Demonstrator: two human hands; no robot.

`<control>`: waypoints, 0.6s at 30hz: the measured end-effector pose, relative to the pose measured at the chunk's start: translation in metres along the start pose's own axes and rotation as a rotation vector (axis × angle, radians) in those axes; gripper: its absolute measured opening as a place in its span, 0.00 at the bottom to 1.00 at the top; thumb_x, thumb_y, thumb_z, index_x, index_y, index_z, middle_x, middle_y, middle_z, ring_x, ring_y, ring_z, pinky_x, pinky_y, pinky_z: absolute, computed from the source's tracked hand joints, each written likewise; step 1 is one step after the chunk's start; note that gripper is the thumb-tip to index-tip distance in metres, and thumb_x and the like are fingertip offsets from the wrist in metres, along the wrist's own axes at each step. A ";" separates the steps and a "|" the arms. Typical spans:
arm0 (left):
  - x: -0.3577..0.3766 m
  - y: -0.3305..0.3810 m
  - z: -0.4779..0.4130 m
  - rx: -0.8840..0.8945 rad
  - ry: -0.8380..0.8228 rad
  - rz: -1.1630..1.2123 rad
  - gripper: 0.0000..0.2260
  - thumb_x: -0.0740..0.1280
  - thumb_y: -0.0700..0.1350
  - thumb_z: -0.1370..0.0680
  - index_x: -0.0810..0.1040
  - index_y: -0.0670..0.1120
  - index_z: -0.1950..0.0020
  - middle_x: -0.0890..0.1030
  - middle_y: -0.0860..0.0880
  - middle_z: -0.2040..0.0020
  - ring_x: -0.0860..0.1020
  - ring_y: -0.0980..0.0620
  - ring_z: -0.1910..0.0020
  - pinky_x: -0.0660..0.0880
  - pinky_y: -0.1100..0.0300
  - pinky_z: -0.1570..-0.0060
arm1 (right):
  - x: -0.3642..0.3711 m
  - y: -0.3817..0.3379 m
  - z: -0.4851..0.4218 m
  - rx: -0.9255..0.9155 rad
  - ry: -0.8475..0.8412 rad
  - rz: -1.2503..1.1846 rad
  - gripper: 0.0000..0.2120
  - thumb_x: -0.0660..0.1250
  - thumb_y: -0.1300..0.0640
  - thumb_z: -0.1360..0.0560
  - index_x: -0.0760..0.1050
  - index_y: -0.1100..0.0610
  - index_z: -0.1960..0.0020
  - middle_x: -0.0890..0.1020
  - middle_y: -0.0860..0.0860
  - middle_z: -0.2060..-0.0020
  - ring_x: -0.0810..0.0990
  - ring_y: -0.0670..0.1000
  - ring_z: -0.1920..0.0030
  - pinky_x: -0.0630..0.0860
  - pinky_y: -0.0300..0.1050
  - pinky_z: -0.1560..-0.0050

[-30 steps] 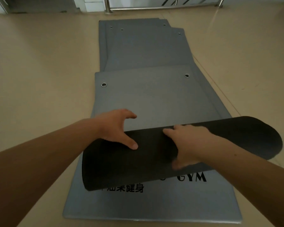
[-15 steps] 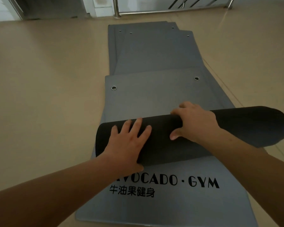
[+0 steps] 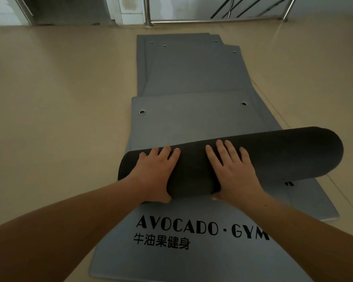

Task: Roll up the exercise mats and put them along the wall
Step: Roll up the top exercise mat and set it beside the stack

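A dark roll of mat (image 3: 283, 151) lies across the top grey mat (image 3: 192, 119), whose flat far part shows two metal eyelets. My left hand (image 3: 155, 174) presses flat on the roll's left part with fingers spread. My right hand (image 3: 232, 169) presses on its middle, fingers straight, thumb under the roll's near side. Beneath lies another grey mat (image 3: 192, 251) printed with AVOCADO GYM. More grey mats (image 3: 188, 66) lie stacked farther away.
Beige floor (image 3: 59, 119) spreads on both sides of the mats. At the far end stand a white wall base (image 3: 128, 11) and a metal railing (image 3: 212, 21). A dark doorway (image 3: 69, 9) is at the far left.
The roll has moved away from me and grown thicker, uncovering the full AVOCADO GYM print. My right hand went from gripping the roll's top to pressing flat on it.
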State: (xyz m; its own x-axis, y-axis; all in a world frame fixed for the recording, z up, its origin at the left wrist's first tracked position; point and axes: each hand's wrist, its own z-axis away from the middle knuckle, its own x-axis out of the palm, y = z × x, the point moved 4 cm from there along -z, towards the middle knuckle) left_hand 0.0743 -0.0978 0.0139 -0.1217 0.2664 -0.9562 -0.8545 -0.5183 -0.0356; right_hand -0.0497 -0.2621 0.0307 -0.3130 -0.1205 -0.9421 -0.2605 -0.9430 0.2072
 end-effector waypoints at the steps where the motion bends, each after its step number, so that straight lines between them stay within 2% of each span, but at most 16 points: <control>1: -0.002 0.000 -0.001 0.004 -0.008 -0.008 0.61 0.76 0.68 0.37 0.42 0.50 0.17 0.59 0.45 0.22 0.65 0.40 0.26 0.72 0.38 0.33 | 0.000 0.002 0.000 -0.015 0.039 -0.005 0.67 0.75 0.28 0.36 0.34 0.51 0.17 0.46 0.59 0.17 0.43 0.63 0.17 0.46 0.67 0.20; 4: -0.008 0.003 -0.001 0.019 -0.037 -0.006 0.57 0.76 0.66 0.36 0.46 0.49 0.18 0.65 0.46 0.24 0.71 0.42 0.32 0.76 0.44 0.38 | -0.008 0.010 0.002 -0.078 0.088 -0.036 0.59 0.74 0.28 0.36 0.47 0.47 0.17 0.58 0.55 0.19 0.53 0.60 0.18 0.53 0.64 0.21; 6: -0.016 0.010 0.003 0.029 -0.068 0.034 0.54 0.76 0.67 0.36 0.53 0.50 0.19 0.71 0.48 0.31 0.75 0.46 0.40 0.77 0.48 0.43 | -0.020 0.019 0.003 -0.130 0.066 -0.035 0.58 0.76 0.27 0.39 0.51 0.44 0.19 0.62 0.51 0.21 0.58 0.56 0.20 0.56 0.61 0.21; 9: -0.033 0.024 0.008 0.038 -0.190 0.196 0.44 0.76 0.69 0.38 0.67 0.55 0.28 0.77 0.53 0.44 0.77 0.51 0.49 0.79 0.51 0.46 | -0.042 0.039 0.003 -0.181 -0.137 -0.108 0.60 0.82 0.33 0.42 0.53 0.40 0.19 0.65 0.45 0.22 0.63 0.53 0.22 0.57 0.60 0.22; 11: -0.030 0.032 0.009 0.019 -0.348 0.396 0.41 0.79 0.70 0.40 0.72 0.57 0.32 0.78 0.54 0.43 0.79 0.51 0.46 0.79 0.50 0.42 | -0.054 0.045 0.007 -0.180 -0.317 -0.139 0.60 0.85 0.40 0.41 0.52 0.38 0.19 0.67 0.45 0.23 0.64 0.54 0.23 0.57 0.63 0.21; 14: -0.003 0.030 0.014 -0.044 -0.559 0.674 0.43 0.82 0.67 0.40 0.73 0.57 0.29 0.79 0.54 0.35 0.79 0.51 0.38 0.76 0.48 0.33 | -0.060 0.037 0.017 -0.156 -0.410 -0.085 0.61 0.84 0.43 0.38 0.47 0.36 0.18 0.57 0.50 0.19 0.54 0.60 0.19 0.55 0.69 0.22; 16: 0.009 0.017 0.015 -0.107 -0.559 0.781 0.46 0.84 0.64 0.40 0.72 0.57 0.26 0.78 0.54 0.32 0.79 0.50 0.37 0.74 0.48 0.31 | -0.056 0.023 0.024 -0.150 -0.436 -0.062 0.66 0.85 0.40 0.41 0.42 0.35 0.18 0.50 0.50 0.18 0.49 0.62 0.19 0.59 0.72 0.24; 18: 0.009 0.000 0.014 -0.164 -0.487 0.826 0.49 0.84 0.63 0.39 0.67 0.58 0.22 0.77 0.53 0.31 0.77 0.49 0.36 0.72 0.49 0.30 | -0.044 0.007 0.026 -0.155 -0.451 0.005 0.72 0.85 0.38 0.43 0.35 0.36 0.19 0.44 0.52 0.17 0.43 0.64 0.18 0.58 0.75 0.25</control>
State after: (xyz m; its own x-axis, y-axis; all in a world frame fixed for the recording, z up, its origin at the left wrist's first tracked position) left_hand 0.0667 -0.0842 0.0096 -0.8783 0.0560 -0.4748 -0.3298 -0.7899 0.5170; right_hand -0.0619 -0.2554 0.0810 -0.6878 -0.0107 -0.7258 -0.1293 -0.9821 0.1370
